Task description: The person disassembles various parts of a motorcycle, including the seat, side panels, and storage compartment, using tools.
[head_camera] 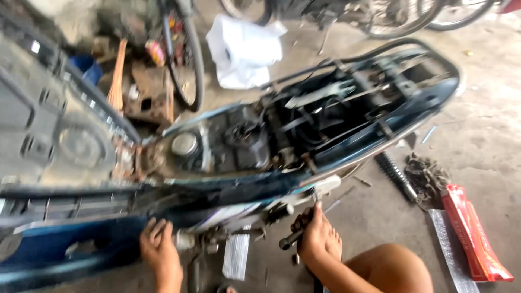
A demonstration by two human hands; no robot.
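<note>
A dark blue motorcycle (325,157) lies across the view with its seat (49,125) raised at the left, showing the fuel cap (184,144) and frame inside. My left hand (160,249) rests flat on the blue lower side panel (81,244), fingers together, next to a pale fitting (184,240). My right hand (317,236) is closed round a dark metal rod-like tool (287,241) just below the bike's side, near a chrome part (328,184). The picture is blurred.
My bare knee (393,268) is at the lower right. On the concrete floor lie a black shock spring (396,174), a dark rag (429,176), a long red packet (472,233) and a silver strip (450,255). A white bag (244,49) and bicycle wheels (190,59) stand behind.
</note>
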